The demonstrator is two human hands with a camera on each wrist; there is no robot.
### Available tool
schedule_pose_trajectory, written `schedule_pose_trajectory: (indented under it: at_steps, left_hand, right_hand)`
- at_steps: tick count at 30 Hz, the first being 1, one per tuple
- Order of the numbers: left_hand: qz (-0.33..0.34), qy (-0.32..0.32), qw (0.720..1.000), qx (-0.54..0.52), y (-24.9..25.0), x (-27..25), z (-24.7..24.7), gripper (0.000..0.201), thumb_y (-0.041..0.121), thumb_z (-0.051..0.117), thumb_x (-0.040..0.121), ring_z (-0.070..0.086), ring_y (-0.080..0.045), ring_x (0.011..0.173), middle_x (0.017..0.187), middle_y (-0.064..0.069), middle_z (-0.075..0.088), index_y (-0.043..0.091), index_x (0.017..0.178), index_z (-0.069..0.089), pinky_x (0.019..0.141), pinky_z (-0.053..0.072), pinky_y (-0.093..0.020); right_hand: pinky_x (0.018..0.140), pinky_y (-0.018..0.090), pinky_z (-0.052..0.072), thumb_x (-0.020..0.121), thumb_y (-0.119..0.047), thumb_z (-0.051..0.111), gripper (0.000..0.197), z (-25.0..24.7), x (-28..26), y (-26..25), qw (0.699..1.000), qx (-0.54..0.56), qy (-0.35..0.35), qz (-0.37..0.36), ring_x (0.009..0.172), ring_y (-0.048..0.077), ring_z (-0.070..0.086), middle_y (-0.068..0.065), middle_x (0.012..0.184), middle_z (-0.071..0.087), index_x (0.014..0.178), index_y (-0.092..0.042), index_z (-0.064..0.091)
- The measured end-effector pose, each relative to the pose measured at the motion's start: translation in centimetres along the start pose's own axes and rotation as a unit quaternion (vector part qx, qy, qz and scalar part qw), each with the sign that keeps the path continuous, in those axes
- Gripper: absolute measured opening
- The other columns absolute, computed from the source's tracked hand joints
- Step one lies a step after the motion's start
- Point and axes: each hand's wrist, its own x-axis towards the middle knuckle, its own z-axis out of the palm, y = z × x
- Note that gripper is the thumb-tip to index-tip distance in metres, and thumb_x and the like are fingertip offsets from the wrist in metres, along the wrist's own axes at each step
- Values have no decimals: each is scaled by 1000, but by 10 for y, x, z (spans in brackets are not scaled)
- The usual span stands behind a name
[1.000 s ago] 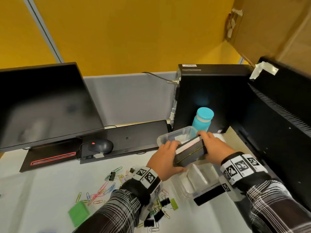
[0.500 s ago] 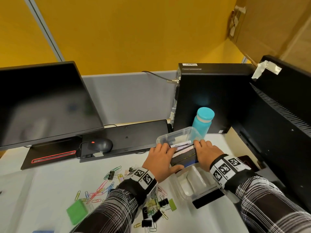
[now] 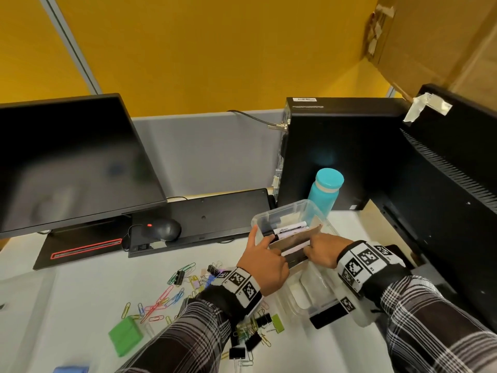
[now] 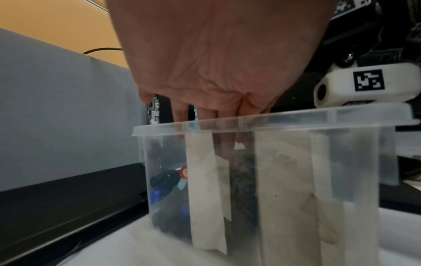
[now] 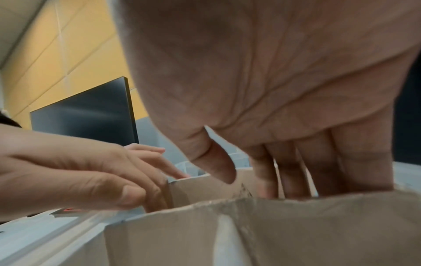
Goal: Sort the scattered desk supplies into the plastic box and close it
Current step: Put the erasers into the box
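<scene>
Where yellow walls (image 3: 215, 49) rise — white desk (image 3: 80, 305)

Dark monitor (image 3: 67, 162), mouse (image 3: 164, 229), teal bottle (image 3: 324, 193), computer tower (image 3: 336, 146)

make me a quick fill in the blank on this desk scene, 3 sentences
1. Both hands reach into the clear plastic ____.
2. The bottle behind the box has a ____ cap.
3. The paper clips lie scattered on the ____.

Missing words: box; teal; desk
</scene>
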Motion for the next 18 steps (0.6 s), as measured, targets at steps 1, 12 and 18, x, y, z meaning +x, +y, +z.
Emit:
schedule_pose_trajectory:
  at_steps: [1, 12, 18]
  left_hand:
    - [-2, -23, 1000, 2, 1, 3, -2, 53, 37, 19, 99, 23, -23, 143, 135, 3, 55, 22, 113, 67, 109, -23, -55]
    - [-16, -104, 994, -4, 4, 19, -16, 53, 39, 19, 99, 33, -22, 136, 136, -6, 54, 13, 128, 56, 116, -13, -52]
    - [15, -68, 998, -1, -4, 19, -3, 52, 42, 17, 100, 32, -21, 138, 135, 0, 56, 22, 135, 49, 111, -20, -56]
  right_hand:
    - [91, 31, 47, 90, -36, 39, 38, 1, 1, 0, 1000, 7, -24, -2, 95, 18, 57, 7, 112, 61, 113, -13, 59]
    - [72, 19, 42, 94, -14, 43, 29, 6, 6, -10, 997, 73, -12, -13, 98, 23, 56, 16, 119, 60, 116, -2, 58]
    - [93, 26, 41, 96, -13, 41, 35, 8, 6, -17, 999, 42, -12, -9, 117, 29, 53, 19, 128, 56, 126, 1, 51]
